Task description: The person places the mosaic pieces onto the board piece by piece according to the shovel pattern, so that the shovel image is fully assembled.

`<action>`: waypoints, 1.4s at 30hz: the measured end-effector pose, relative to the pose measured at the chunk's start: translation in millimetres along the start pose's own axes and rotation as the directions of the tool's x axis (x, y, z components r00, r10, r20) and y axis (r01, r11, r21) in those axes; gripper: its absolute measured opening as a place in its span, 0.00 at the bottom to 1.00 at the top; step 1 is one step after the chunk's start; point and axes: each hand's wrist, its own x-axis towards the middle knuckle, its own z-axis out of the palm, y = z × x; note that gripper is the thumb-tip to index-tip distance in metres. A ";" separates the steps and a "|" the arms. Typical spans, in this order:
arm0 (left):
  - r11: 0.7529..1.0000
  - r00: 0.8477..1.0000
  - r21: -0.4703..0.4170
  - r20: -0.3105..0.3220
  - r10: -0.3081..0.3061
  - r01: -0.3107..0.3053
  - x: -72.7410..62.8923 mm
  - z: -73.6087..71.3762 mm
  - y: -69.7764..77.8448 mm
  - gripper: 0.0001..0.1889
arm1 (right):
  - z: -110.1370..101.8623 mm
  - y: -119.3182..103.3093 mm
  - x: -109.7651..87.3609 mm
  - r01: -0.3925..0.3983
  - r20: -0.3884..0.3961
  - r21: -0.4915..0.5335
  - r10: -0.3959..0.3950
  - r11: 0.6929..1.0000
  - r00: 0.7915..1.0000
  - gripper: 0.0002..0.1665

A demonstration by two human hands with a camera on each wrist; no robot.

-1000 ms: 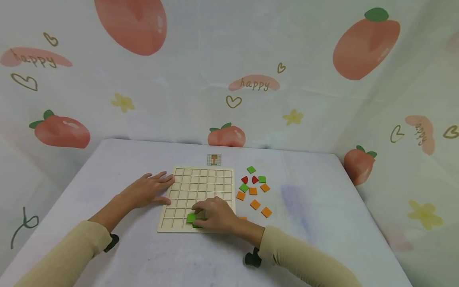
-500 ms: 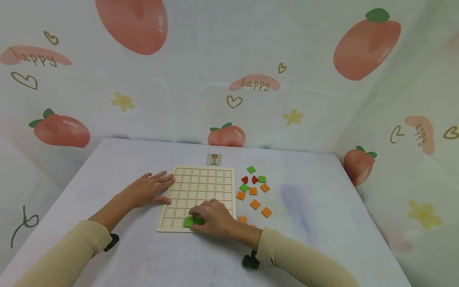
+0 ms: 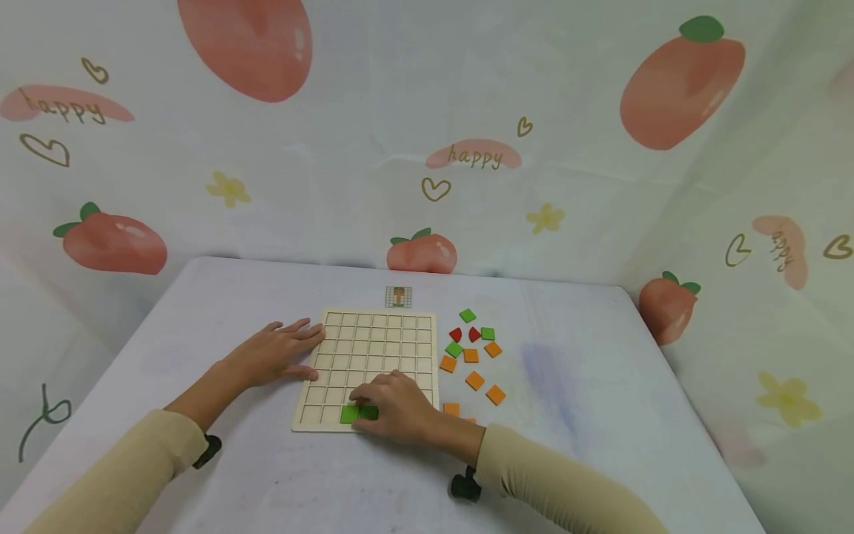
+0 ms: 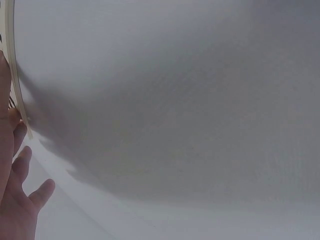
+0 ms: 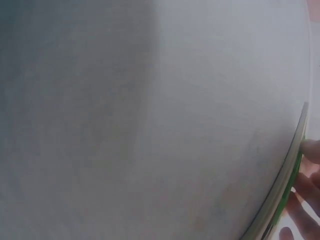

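A pale wooden grid board [image 3: 373, 347] lies on the table, its small square cells marked out by thin ridges. Two green square tiles sit side by side in its bottom row: the left tile [image 3: 350, 414] and, partly under my fingers, the right tile [image 3: 368, 412]. My right hand [image 3: 399, 408] bends over them, with thumb and fingertips at the left tile. In the right wrist view, fingers [image 5: 306, 192] touch a green strip along the board's edge. Fingers spread, my left hand [image 3: 280, 354] rests against the board's left edge.
Right of the board lie loose pieces: several orange squares [image 3: 474, 380], green squares [image 3: 488, 334], and two red wedges [image 3: 474, 334]. Behind the board is a small pattern card [image 3: 398, 297]. A printed cloth [image 3: 347, 185] hangs at the table's back.
The left green tile, tilted and higher earlier, has moved down and now lies flat in the bottom row. My right hand shifted slightly left and down with it. My left hand stayed put.
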 end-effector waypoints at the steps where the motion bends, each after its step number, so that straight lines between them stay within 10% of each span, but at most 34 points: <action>1: 1.000 1.000 0.002 0.001 0.000 0.000 0.0 -0.2 0.0 0.41 | 0.0 0.0 0.3 -0.001 0.004 -0.001 0.001 1.000 1.000 0.19; 16: 1.000 1.000 -0.024 0.018 -0.004 0.004 0.2 3.3 0.7 0.42 | -10.3 4.3 -7.7 -0.044 0.096 0.070 0.037 0.997 0.995 0.23; 42: 1.000 1.000 -0.005 0.006 0.011 -0.011 0.7 -2.0 2.3 0.40 | -91.0 105.9 -120.2 -0.275 0.028 0.029 0.274 0.961 0.961 0.30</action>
